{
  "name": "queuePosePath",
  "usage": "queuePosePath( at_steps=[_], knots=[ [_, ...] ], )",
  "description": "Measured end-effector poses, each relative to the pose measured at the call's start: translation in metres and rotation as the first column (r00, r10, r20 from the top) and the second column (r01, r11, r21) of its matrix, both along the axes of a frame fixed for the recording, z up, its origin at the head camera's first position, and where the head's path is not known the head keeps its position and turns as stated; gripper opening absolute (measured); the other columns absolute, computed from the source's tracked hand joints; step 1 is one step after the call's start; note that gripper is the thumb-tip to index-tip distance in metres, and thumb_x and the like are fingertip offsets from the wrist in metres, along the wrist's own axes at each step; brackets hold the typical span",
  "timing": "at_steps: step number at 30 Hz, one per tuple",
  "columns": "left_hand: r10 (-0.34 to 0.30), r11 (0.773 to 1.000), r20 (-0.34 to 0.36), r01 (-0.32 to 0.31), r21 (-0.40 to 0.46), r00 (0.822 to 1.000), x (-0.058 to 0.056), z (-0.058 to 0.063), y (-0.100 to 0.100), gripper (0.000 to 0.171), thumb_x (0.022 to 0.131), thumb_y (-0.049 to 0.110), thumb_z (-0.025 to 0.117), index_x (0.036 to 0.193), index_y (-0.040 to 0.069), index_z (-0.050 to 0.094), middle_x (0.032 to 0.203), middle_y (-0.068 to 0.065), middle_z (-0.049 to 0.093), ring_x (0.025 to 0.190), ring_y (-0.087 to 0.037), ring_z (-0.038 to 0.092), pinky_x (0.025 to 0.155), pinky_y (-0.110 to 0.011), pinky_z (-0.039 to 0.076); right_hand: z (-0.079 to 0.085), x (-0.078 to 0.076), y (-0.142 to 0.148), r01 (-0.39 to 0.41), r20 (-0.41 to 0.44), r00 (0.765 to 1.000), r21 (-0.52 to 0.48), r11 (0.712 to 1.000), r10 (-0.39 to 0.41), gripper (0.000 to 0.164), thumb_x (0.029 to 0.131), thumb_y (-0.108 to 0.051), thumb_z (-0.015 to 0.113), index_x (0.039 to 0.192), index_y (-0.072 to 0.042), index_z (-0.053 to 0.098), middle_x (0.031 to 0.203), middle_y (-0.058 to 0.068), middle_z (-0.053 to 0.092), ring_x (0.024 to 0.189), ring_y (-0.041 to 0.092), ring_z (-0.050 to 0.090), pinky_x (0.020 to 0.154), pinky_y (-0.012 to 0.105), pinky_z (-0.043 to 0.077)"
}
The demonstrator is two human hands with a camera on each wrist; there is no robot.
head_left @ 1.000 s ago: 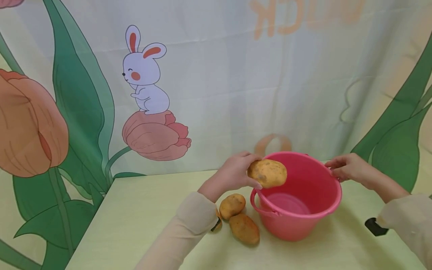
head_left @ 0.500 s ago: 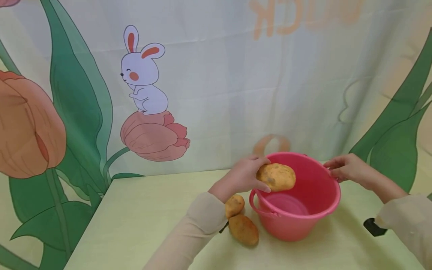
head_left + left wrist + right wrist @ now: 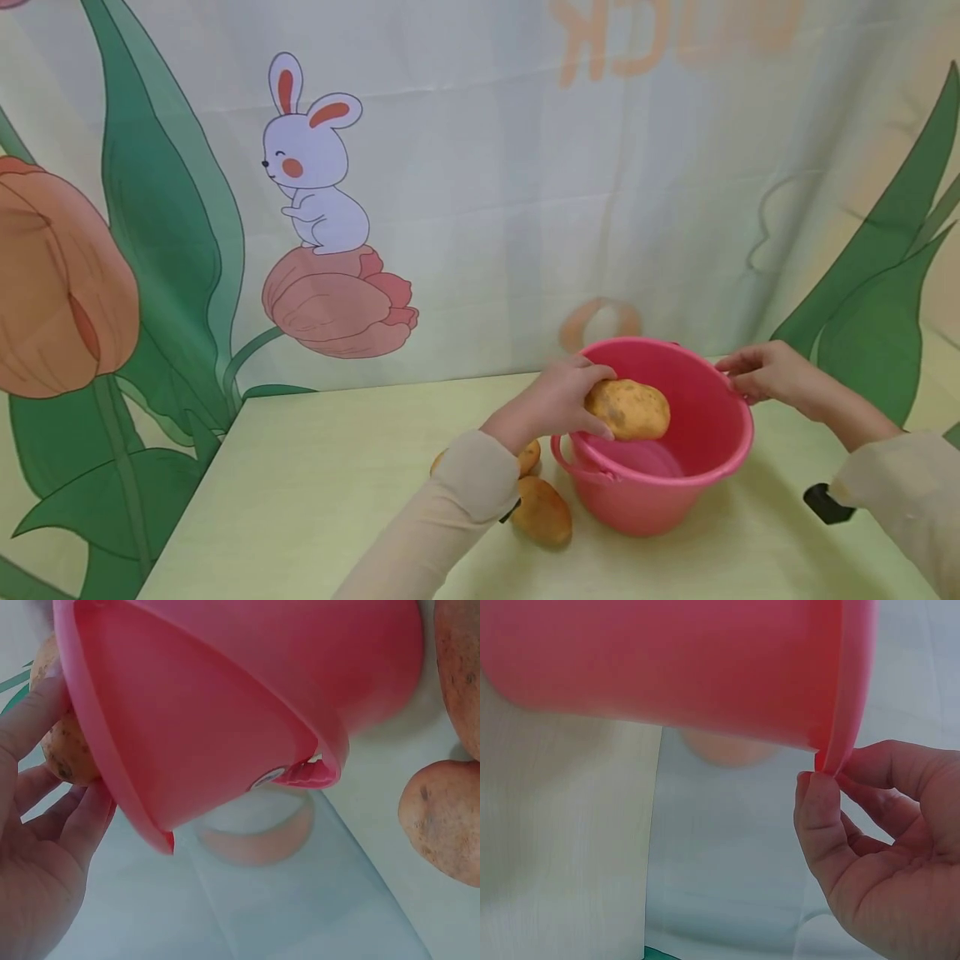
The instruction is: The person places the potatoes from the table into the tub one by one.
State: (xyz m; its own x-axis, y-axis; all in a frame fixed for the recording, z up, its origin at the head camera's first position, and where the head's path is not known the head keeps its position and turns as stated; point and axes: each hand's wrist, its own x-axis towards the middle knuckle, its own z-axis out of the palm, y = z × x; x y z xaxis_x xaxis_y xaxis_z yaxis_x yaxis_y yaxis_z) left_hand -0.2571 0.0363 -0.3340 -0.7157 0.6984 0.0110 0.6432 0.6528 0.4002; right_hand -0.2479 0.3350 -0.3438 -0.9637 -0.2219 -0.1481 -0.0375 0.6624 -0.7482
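My left hand point(image 3: 558, 402) grips a large yellow potato point(image 3: 632, 409) over the left side of the pink bucket's opening. In the left wrist view the bucket's rim partly hides that potato point(image 3: 69, 750). The pink bucket point(image 3: 637, 506) stands upright on the table, its inside bare where it shows. My right hand point(image 3: 776, 375) pinches the bucket's right rim between thumb and fingers; the right wrist view shows this pinch on the rim point(image 3: 847, 697) closely.
Left of the bucket lie several potatoes, one point(image 3: 543, 514) near its base and others partly behind the left sleeve point(image 3: 457, 492). The pale table point(image 3: 315, 475) ends at a printed curtain point(image 3: 465, 208). The bucket's handle point(image 3: 573, 467) hangs on its left side.
My left hand has carried the potato rightward and slightly down, from the bucket's left rim to over the opening. My right hand keeps its hold on the rim.
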Motion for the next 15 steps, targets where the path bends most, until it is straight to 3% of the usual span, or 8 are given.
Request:
queuePosePath(
  at_steps=[6,15],
  knots=[
    [-0.011,0.999,0.070,0.013,-0.031,0.998,0.005,-0.001,0.009,0.065,0.066,0.035,0.075,0.124,0.020,0.049,0.117,0.006,0.048,0.105,-0.007,0.044,0.070,-0.016,0.048,-0.002,-0.002,0.001,0.000,-0.005,1.000,0.012,1.000,0.000,0.041,0.086,-0.008,0.050,0.120,0.014,0.044,0.101,0.019,0.060,0.073,0.014,0.061,0.067,0.031,0.053],
    [-0.039,0.998,0.112,0.045,-0.051,0.993,0.004,-0.006,0.013,0.062,0.065,0.034,0.075,0.121,0.023,0.051,0.114,0.010,0.050,0.105,-0.005,0.042,0.068,-0.015,0.048,-0.001,0.000,0.002,0.003,0.000,1.000,0.007,1.000,-0.003,0.042,0.085,-0.010,0.052,0.120,0.013,0.045,0.100,0.019,0.061,0.074,0.016,0.062,0.068,0.034,0.053]
  ],
)
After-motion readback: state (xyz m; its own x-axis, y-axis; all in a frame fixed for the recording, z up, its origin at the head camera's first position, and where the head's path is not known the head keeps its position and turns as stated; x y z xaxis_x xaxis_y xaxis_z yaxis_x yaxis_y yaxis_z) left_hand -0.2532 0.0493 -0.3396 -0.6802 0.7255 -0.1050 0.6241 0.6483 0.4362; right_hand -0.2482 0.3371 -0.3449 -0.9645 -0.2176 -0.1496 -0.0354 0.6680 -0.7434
